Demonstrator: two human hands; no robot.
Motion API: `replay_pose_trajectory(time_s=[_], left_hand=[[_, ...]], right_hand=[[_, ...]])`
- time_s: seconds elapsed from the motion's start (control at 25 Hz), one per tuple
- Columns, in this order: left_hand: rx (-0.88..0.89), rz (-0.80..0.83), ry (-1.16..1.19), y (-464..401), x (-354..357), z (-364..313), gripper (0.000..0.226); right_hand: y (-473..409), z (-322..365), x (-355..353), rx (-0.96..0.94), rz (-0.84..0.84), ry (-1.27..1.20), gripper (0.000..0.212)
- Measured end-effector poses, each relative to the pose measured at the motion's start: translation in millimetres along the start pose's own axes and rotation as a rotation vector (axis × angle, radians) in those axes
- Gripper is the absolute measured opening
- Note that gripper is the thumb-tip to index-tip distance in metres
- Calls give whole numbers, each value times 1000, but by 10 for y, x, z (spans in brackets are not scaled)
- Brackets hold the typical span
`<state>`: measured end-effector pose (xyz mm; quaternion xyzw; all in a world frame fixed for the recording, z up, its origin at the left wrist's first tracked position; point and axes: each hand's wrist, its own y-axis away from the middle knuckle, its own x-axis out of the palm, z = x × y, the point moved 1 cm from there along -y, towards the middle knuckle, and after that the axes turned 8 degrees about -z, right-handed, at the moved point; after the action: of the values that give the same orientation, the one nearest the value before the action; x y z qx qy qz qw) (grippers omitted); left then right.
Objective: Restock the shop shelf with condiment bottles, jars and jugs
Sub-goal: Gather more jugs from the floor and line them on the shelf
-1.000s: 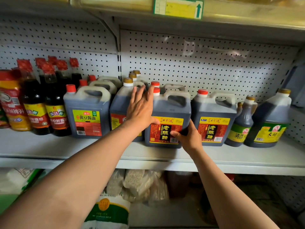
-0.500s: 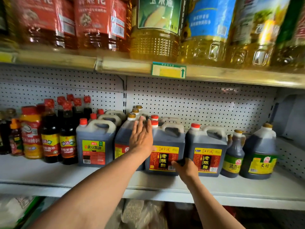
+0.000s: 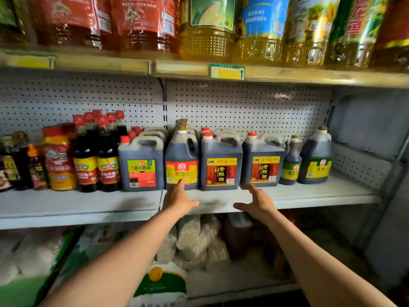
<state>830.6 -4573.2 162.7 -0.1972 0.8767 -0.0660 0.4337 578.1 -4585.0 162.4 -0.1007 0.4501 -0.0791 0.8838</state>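
A dark vinegar jug (image 3: 221, 167) with a red and yellow label stands on the white middle shelf (image 3: 309, 196), between a soy sauce jug (image 3: 182, 167) and a second vinegar jug (image 3: 263, 165). My left hand (image 3: 179, 199) hovers in front of the soy sauce jug's base with fingers straight, holding nothing. My right hand (image 3: 256, 201) is spread over the shelf's front edge, just below the gap between the two vinegar jugs, and is also empty. Both hands are off the jugs.
Left along the shelf stand a square soy sauce jug (image 3: 141, 167), tall dark bottles (image 3: 97, 160) and an orange-capped bottle (image 3: 58, 160). Two dark bottles (image 3: 315, 160) close the row at right. Oil bottles (image 3: 205, 27) fill the upper shelf. Bags (image 3: 194, 242) lie below.
Both hands have let go of the middle vinegar jug and drawn back toward the shelf's front edge. The view has pulled back and tilted up, showing the upper shelf.
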Motion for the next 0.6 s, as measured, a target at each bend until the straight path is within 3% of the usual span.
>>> replay_pose_trajectory(time_s=[0.28,0.6], left_hand=[[81,213,-10,599,-324,965,61],[50,395,-65,1338,-341,2087,63]], right_hand=[[1225,495,619,186,4,79,77],[2317,868,1412,286,152,114,81]])
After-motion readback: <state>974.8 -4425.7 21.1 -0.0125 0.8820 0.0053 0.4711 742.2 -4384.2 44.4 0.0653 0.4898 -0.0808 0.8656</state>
